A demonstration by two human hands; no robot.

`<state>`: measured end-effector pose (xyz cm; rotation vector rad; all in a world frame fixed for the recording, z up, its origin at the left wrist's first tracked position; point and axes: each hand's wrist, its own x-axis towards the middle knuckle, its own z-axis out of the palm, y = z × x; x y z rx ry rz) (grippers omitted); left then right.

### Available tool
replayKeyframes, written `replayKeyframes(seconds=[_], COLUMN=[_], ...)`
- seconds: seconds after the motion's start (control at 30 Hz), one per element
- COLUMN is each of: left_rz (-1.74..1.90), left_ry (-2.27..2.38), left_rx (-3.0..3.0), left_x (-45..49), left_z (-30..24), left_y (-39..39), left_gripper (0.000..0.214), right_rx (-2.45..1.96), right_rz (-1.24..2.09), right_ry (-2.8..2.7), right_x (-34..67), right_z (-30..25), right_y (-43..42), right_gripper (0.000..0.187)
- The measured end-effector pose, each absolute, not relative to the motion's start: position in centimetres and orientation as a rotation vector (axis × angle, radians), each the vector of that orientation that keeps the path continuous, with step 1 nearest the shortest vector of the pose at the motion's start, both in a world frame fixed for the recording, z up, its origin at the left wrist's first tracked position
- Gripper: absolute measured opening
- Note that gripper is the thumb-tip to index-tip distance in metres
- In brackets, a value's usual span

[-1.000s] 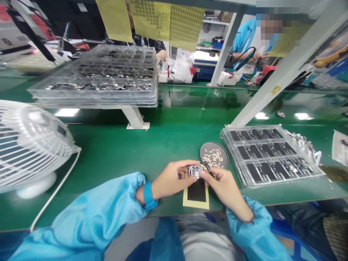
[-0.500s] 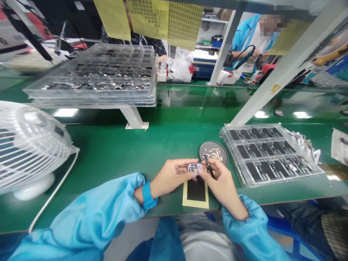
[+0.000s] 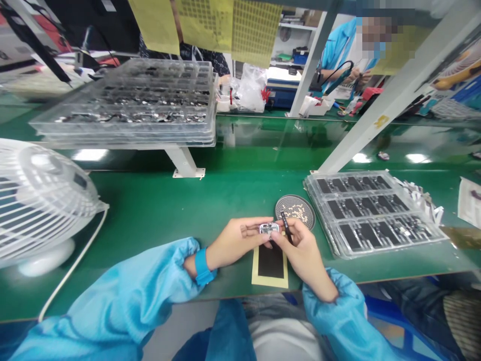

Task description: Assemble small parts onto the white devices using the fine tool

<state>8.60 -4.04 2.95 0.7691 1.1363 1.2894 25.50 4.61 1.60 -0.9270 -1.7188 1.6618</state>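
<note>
My left hand (image 3: pixel 233 243) grips a small white-rimmed electronic part (image 3: pixel 269 228) between thumb and fingers, its open face with the circuitry turned up. From the other side, my right hand (image 3: pixel 305 253) presses its thumb on the part's lower edge. Black tweezers (image 3: pixel 285 225) with white lettering are tucked in the right fingers, pointing up and away. Beneath the hands lies a black rectangle (image 3: pixel 270 263) on yellow backing paper (image 3: pixel 256 273). Just beyond them is a round grey perforated dish (image 3: pixel 280 206) with many tiny beige pieces.
Clear trays (image 3: pixel 334 245) of black-faced parts are stacked on the right. More stacked clear trays (image 3: pixel 128 131) rest on a raised shelf at left. A white fan (image 3: pixel 45 195) stands at far left. A slanted post (image 3: pixel 361 125) rises at right; a co-worker (image 3: pixel 338 45) is behind it.
My right thumb has shifted slightly across the part's face, and the part is tipped a little differently. Both hands otherwise stay in place.
</note>
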Motion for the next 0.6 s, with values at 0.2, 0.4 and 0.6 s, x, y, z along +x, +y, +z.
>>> replayKeyframes(seconds=[0.2,0.4,0.6], left_rz=[1.297,1.297,1.323], left_ry=[1.134,1.164,1.149], left_rx=[0.801,0.820,0.818], left_x=[8.53,8.70,8.91], left_z=[2.94,2.84,3.51], left_y=[-4.17,-4.33,-4.37], left_gripper=[0.063,0.059,0.052], right_rx=[-0.924,-0.890,-0.877], right_rz=[1.656,1.656,1.655], right_ry=[-1.700,-1.732,-1.667], right_x=[25.45,25.88,25.45], right_z=[1.58,1.68,1.96], right_y=[4.51,4.49,4.07], right_gripper=[0.034,0.033,0.034])
